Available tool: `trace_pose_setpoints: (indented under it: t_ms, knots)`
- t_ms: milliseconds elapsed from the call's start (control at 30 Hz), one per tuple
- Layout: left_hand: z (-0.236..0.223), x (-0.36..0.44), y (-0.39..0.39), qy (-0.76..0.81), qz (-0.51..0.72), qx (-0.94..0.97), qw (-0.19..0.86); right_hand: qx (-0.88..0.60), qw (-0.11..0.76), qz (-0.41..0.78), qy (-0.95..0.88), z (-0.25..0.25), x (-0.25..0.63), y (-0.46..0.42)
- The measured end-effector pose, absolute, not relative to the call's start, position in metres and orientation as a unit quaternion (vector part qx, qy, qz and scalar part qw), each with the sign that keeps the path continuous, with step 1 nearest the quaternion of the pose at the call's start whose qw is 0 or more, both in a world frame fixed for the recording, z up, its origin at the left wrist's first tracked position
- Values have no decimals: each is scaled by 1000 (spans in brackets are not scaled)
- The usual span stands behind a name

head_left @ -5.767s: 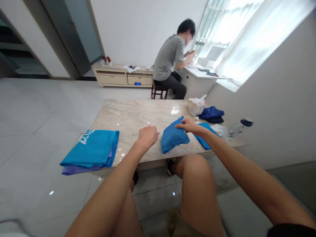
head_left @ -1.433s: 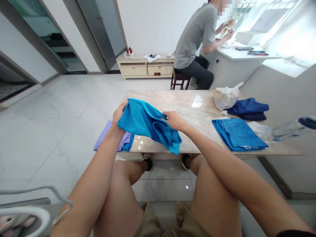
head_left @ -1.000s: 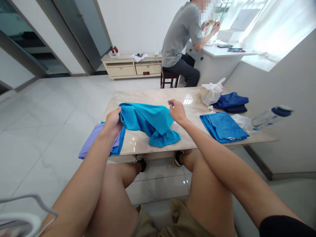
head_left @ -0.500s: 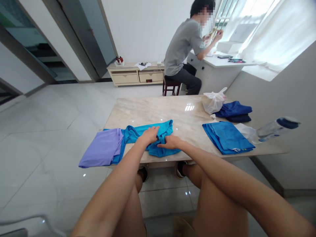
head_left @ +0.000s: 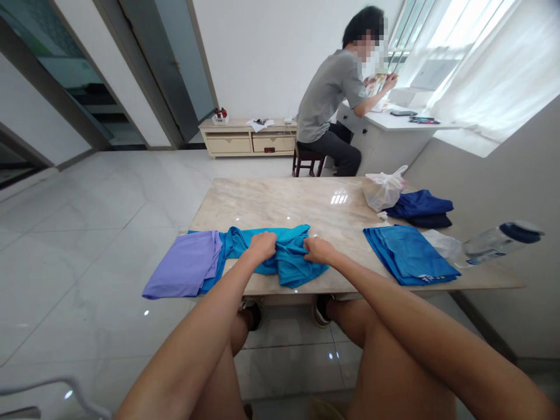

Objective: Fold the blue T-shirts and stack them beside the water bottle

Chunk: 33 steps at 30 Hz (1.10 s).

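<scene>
Along the near edge, fingers: left hand [head_left: 263,245] curled together, clamped on a fold of cloth; right hand [head_left: 319,251] fingers together, pinching another fold a little further along.
Held cloth: a rumpled turquoise garment [head_left: 289,263], flat on the marble counter [head_left: 262,198], its front edge near the rim.
Touching it: a lilac garment [head_left: 184,271] lying over its left end and hanging past the counter's corner.
In the way: both forearms, covering part of the near rim.
Right of the hands: a folded blue stack [head_left: 406,256], a navy garment [head_left: 420,205], a white plastic bag [head_left: 384,189] and a clear water bottle [head_left: 503,242] with a dark blue cap.
Beyond: a seated person [head_left: 328,96] in a grey T-shirt, hands raised at a white window counter [head_left: 394,122].
Writing: small white print on the blue stack [head_left: 426,279], and a bottle label [head_left: 487,255]; neither is legible.
</scene>
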<state>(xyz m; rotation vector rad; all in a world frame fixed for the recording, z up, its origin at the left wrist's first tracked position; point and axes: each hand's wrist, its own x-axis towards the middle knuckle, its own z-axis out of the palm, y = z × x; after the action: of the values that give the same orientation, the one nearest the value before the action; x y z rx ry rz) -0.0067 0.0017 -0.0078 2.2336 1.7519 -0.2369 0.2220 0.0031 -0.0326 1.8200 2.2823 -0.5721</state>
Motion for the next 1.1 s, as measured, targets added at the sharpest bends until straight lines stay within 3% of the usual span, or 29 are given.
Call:
trace_pose_setpoints:
  t_ms: [200,400,467,600,767,867,1000,1100]
  knots:
    - [-5,-50,-4,640,-43,733,225,695,-123,-213,676,-7,251,24]
    - [20,-44,-19,428,66,688,582,656,-355,-245,619,10,232,32]
    - [26,-41,-20,427,130,648,617,624,-382,-291,617,7,223,32]
    - [26,-34,-11,526,214,571,593,614,-329,-353,625,-5,211,30]
    - [18,-33,-2,592,279,481,583,621,-192,-276,707,-10,211,27]
    - [19,-36,-2,582,339,456,581,576,-122,-306,748,-6,213,25]
    - [26,-32,-4,529,388,460,598,471,-140,-409,769,-2,213,19]
    - [32,-26,-7,482,404,490,603,438,-187,-416,774,-1,208,14]
